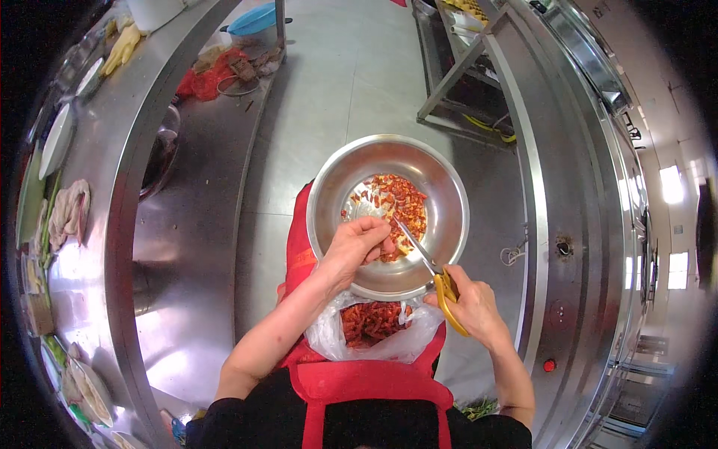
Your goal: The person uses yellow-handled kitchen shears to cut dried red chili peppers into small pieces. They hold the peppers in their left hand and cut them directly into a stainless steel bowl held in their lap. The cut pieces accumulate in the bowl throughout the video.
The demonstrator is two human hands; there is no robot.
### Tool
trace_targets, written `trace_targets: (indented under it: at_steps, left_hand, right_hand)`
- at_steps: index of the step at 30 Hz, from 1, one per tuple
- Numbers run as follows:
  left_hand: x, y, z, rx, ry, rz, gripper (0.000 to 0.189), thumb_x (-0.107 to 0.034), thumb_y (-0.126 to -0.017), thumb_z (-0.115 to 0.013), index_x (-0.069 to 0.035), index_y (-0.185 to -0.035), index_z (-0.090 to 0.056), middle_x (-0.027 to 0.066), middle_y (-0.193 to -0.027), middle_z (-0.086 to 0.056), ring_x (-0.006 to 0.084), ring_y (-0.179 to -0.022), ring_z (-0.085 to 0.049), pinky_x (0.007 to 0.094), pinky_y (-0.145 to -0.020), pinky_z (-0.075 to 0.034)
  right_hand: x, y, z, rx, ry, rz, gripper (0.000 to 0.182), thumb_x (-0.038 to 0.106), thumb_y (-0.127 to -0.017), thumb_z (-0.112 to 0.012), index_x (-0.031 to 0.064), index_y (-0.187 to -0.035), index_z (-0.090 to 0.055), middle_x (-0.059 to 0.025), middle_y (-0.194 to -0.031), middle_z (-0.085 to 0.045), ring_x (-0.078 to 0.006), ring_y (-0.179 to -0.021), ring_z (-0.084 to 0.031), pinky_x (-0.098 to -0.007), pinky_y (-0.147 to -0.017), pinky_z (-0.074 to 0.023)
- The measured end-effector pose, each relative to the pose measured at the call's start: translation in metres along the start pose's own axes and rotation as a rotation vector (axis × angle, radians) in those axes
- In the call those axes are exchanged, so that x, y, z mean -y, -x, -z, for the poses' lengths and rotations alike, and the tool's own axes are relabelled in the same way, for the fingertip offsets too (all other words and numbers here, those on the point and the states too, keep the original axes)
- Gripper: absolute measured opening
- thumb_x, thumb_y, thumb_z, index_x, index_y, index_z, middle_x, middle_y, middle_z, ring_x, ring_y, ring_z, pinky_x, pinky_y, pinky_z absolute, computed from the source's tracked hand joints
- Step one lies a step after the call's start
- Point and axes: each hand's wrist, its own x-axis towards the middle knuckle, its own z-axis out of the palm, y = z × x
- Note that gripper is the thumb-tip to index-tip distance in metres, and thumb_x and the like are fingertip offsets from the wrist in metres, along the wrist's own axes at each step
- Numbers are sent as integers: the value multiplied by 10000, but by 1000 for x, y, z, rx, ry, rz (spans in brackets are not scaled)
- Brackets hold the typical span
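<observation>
Over a wide stainless steel bowl (359, 157), my left hand (364, 241) has its thumb and fingertips pinched together. A small dark red piece seems to stick out at the fingertips, probably dried chilli, but it is largely hidden. My right hand (471, 303) grips the yellow handles of a pair of scissors (429, 258), whose blades reach over the bowl to just beside my left fingertips. Cut dried chilli pieces and pale seeds (406, 207) cover part of the bowl's bottom. Below the bowl, a clear plastic bag (412, 348) on my lap holds whole dried red chillies (370, 325).
A steel worktable (162, 73) runs along the left, with plates, a cloth (70, 213) and yellow gloves (122, 49) on top. Its lower shelf carries a red mesh bag (216, 73) and a blue basin (252, 19). Steel kitchen equipment (572, 185) lines the right side.
</observation>
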Motion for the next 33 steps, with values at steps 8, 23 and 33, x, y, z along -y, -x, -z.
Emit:
trace_targets:
  at_steps: [8, 23, 33]
  left_hand:
    - [5, -2, 2, 3, -65, 18, 120, -150, -905, -650, -42, -931, -695, -1, -718, -645, 22, -550, -442, 179, -480, -291]
    - [8, -9, 7, -14, 22, 91, 68, -90, -891, -638, -37, -933, -633, 35, -753, -650, 29, -546, -452, 165, -467, -308]
    - [12, -7, 8, 157, 24, 52, 42, -108, -888, -615, -66, -890, -615, 17, -731, -630, 26, -514, -424, 179, -446, -268]
  right_hand:
    - [2, 0, -3, -15, 84, 36, 553, 482, -858, -673, 51, -1175, -532, -192, -727, -670, -403, -682, -672, -504, -600, -508]
    - [8, 3, 3, 53, 128, -25, 620, 488, -854, -677, -5, -1183, -493, -209, -823, -682, -391, -780, -686, -490, -678, -517]
    - [19, -6, -6, 57, 104, 57, 574, 486, -871, -647, 1, -1131, -484, -236, -1022, -631, -411, -891, -658, -509, -725, -507]
